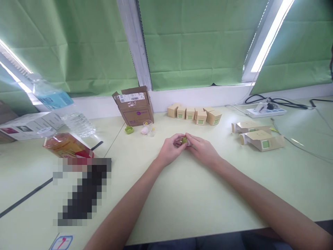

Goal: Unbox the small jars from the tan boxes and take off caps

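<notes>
My left hand (172,148) and my right hand (201,149) meet at the middle of the pale green table (197,194), fingers pinched together round a small green object (184,140) held between them. Both hands rest low on the tabletop. Behind them stands a row of several small cardboard boxes with green labels (195,115). To the right lie two flattened, unfolded boxes of the same kind (260,137).
An open brown shipping carton (135,106) stands at the back, with small green, pink and clear pieces (142,130) before it. At the left lie a water bottle (65,107), an amber bottle (66,146) and a white box (28,125). A power strip with cables (267,110) sits far right.
</notes>
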Demonstrator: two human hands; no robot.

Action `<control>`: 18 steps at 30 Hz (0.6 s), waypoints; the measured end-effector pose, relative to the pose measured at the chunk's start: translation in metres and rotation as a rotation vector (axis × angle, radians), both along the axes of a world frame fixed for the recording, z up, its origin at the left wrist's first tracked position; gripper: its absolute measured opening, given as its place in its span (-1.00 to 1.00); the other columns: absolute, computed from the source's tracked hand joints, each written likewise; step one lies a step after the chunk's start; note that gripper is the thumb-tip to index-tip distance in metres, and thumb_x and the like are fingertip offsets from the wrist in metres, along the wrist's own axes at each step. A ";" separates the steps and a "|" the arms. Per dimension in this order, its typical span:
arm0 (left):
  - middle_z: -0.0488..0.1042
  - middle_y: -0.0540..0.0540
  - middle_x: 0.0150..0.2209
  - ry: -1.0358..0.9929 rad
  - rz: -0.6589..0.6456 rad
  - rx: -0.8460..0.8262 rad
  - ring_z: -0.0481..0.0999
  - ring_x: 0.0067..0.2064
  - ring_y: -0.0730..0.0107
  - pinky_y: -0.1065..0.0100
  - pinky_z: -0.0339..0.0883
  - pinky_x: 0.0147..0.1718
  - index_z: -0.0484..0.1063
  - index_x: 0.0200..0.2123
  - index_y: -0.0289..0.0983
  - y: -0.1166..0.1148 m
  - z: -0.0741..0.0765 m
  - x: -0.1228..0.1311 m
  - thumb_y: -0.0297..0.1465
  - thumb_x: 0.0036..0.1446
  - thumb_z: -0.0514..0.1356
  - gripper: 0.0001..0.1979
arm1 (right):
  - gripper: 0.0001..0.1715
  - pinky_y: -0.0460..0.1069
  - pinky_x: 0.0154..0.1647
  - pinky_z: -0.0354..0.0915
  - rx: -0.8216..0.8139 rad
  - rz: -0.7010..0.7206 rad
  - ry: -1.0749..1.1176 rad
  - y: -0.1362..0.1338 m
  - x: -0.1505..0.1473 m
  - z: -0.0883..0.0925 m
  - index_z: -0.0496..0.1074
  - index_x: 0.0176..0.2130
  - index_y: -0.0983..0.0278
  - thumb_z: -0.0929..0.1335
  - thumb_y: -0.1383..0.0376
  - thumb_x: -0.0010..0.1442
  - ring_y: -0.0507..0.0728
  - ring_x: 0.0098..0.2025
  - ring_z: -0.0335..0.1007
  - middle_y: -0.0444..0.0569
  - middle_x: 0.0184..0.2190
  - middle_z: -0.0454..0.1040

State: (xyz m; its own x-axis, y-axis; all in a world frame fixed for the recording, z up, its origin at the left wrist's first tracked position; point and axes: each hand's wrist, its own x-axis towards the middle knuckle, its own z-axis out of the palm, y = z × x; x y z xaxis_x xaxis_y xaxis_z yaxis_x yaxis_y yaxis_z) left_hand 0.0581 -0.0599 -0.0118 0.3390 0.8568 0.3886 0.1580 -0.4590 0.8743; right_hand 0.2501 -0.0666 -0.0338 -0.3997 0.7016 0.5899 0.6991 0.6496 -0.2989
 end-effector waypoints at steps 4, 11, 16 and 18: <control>0.66 -0.19 -0.11 -0.054 -0.021 -0.088 0.66 -0.09 0.22 0.24 0.55 -0.07 0.48 0.01 -0.30 0.002 0.001 -0.001 -0.37 0.15 0.35 -0.65 | -0.51 0.18 0.08 0.53 0.055 -0.057 0.068 -0.001 -0.005 -0.006 0.40 0.25 0.19 0.32 0.34 0.36 0.29 0.13 0.54 0.09 0.16 0.53; 0.64 -0.21 -0.14 -0.062 0.002 -0.148 0.66 -0.14 0.22 0.22 0.55 -0.10 0.49 -0.01 -0.32 0.004 0.002 -0.002 -0.34 0.13 0.36 -0.64 | -0.60 0.15 -0.02 0.57 0.063 -0.079 0.051 -0.005 -0.007 -0.003 0.44 0.17 0.23 0.31 0.35 0.37 0.29 0.06 0.60 0.12 0.11 0.57; 0.60 -0.07 -0.24 0.171 -0.027 0.058 0.53 -0.28 0.42 0.41 0.45 -0.27 0.54 -0.07 -0.28 -0.008 0.016 0.000 -0.39 0.24 0.19 -0.77 | -0.51 0.15 0.07 0.54 0.079 -0.013 -0.009 -0.004 -0.005 -0.003 0.38 0.24 0.24 0.28 0.41 0.36 0.27 0.15 0.53 0.13 0.19 0.50; 0.54 -0.01 -0.35 0.260 0.011 0.121 0.41 -0.38 0.48 0.45 0.34 -0.37 0.54 -0.18 -0.27 -0.012 0.021 0.003 -0.44 0.22 0.14 -0.82 | -0.46 0.16 0.09 0.54 0.091 -0.006 -0.034 -0.003 -0.005 -0.005 0.36 0.27 0.22 0.27 0.43 0.35 0.28 0.19 0.50 0.11 0.20 0.49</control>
